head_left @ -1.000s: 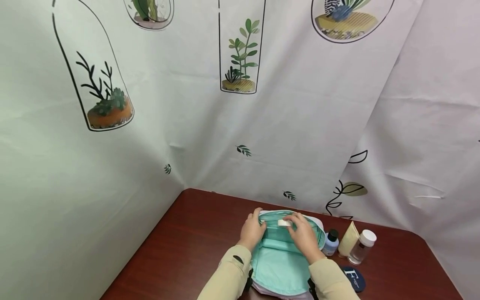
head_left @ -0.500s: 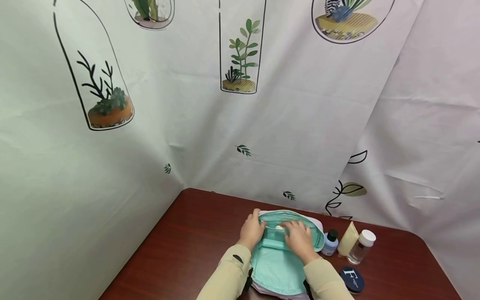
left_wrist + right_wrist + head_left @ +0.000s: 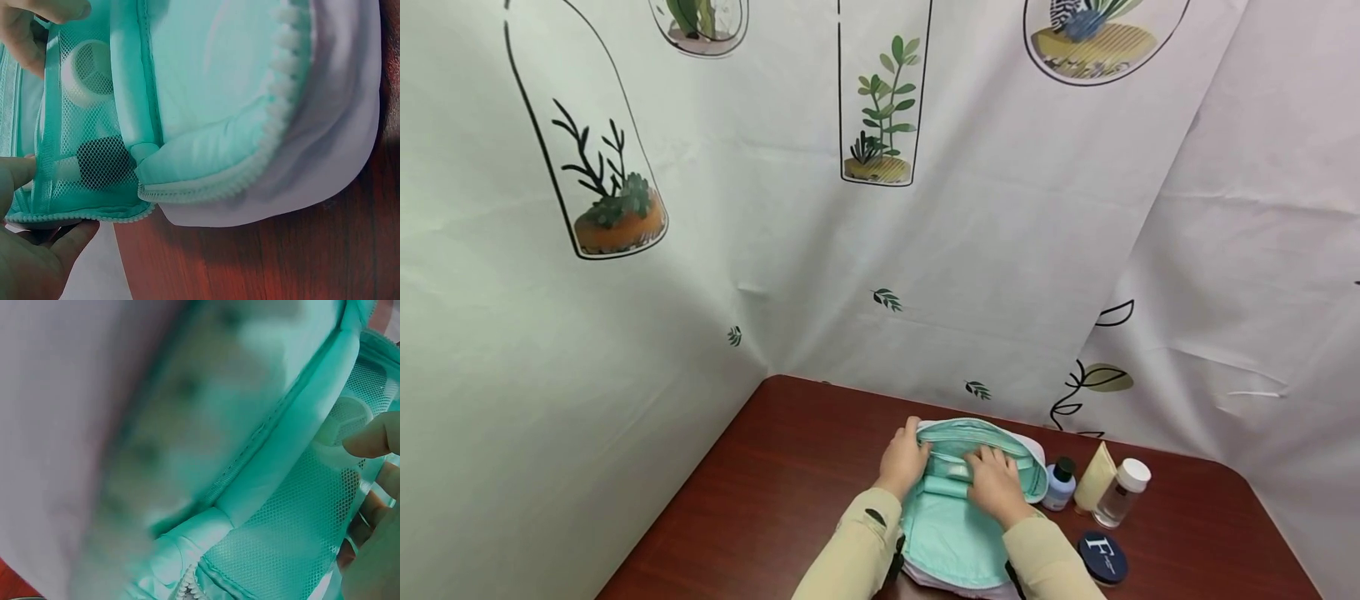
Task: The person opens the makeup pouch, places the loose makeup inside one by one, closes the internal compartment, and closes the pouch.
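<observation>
A toiletry bag [image 3: 958,537] with a turquoise lining lies unzipped and spread on the table. My left hand [image 3: 902,458] grips its far left rim, thumb on the inner side and fingers outside. The mesh pocket [image 3: 281,531] lines the raised part of the bag. My right hand [image 3: 997,483] holds the edge of this pocket, with the thumb in front of the mesh and the other fingers behind it. Behind the mesh sits a round white thing [image 3: 87,72] with a three-spoked face. A small item with a black cap [image 3: 103,162] lies beside it in the pocket.
Right of the bag stand a blue bottle with a black cap [image 3: 1060,483], a cream tube [image 3: 1097,478] and a clear bottle with a white lid [image 3: 1122,493]. A round dark-blue case [image 3: 1102,557] lies nearer. Patterned cloth [image 3: 820,250] hangs behind the brown table [image 3: 752,500].
My right hand has lowered the round white thing into the mesh pocket and let go of it. The hand now holds the pocket's edge. The left hand has stayed on the rim.
</observation>
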Available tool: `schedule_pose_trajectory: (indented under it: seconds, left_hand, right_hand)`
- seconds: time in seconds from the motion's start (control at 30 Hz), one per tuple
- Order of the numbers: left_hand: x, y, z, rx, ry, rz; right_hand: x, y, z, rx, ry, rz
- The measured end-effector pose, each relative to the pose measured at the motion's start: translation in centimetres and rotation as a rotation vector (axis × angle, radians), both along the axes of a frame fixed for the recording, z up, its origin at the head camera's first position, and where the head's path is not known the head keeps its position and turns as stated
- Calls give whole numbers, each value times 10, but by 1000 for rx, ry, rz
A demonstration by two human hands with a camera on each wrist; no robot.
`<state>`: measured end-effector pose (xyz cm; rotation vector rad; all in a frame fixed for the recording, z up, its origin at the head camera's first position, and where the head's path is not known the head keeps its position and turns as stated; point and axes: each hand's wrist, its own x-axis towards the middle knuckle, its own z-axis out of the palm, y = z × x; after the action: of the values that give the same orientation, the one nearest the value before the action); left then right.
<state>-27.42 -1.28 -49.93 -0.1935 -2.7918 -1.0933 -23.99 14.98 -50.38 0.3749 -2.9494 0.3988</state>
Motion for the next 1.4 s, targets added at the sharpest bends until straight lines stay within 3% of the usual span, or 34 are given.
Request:
schedule_pose_trajectory:
  seconds: [0.13,0.37,0.5,0.77,0.9,1.1,1.27,1.4]
  left_hand:
    - [0,1,-3,-6,-6,-4]
    - [-3,0,-1,-8,-20,-5]
    - [-4,-3,3,5,-58,-7]
    - [-10,-12,15,10,-117,9]
    - [-10,-11,15,8,-135,-6]
    - [-10,-6,11,4,-155,-11]
    - [-8,-3,8,13,-158,-21]
    - [-5,0,8,23,-166,-24]
  right_hand:
    - [3,4,3,-53,-14,8]
    - [12,31,18,-360,-30,10]
    - [27,62,19,-450,-57,-44]
    - [56,133,-4,-364,-111,-126]
    - [65,158,-16,-338,-198,-167]
    - [71,173,-27,-303,-343,-241]
    - [72,177,-36,-262,-363,-272]
    - [72,176,-34,-341,-377,-293]
